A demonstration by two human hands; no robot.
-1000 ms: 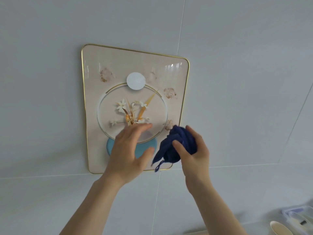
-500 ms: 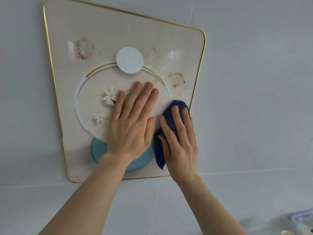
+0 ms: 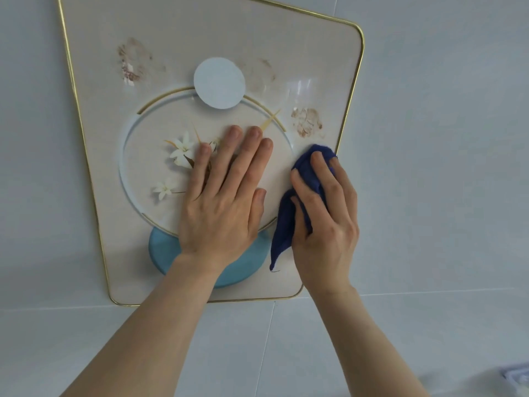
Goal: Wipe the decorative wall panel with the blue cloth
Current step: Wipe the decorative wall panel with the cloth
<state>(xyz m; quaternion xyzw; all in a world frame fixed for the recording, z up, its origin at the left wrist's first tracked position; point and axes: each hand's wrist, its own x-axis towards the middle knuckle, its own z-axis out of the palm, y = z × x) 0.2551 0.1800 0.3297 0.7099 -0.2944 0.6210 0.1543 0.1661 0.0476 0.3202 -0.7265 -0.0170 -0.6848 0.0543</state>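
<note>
The decorative wall panel (image 3: 177,41) hangs on a pale tiled wall: cream, gold-rimmed, with a ring motif, white flowers, a pale disc and a turquoise half-disc. Brown smudges mark it at upper left (image 3: 133,63), near the disc (image 3: 264,71) and at the right (image 3: 306,121). My left hand (image 3: 226,196) lies flat on the ring motif, fingers spread, holding nothing. My right hand (image 3: 326,219) presses the bunched blue cloth (image 3: 286,222) against the panel's lower right, just below the right smudge.
Grey wall tiles (image 3: 443,138) surround the panel, with a horizontal grout line just under its lower edge. A bit of a clear container (image 3: 518,378) shows at the bottom right corner.
The view has moved closer to the panel. My left hand stays flat on the ring motif. My right hand with the cloth has slid slightly up and right along the panel's edge.
</note>
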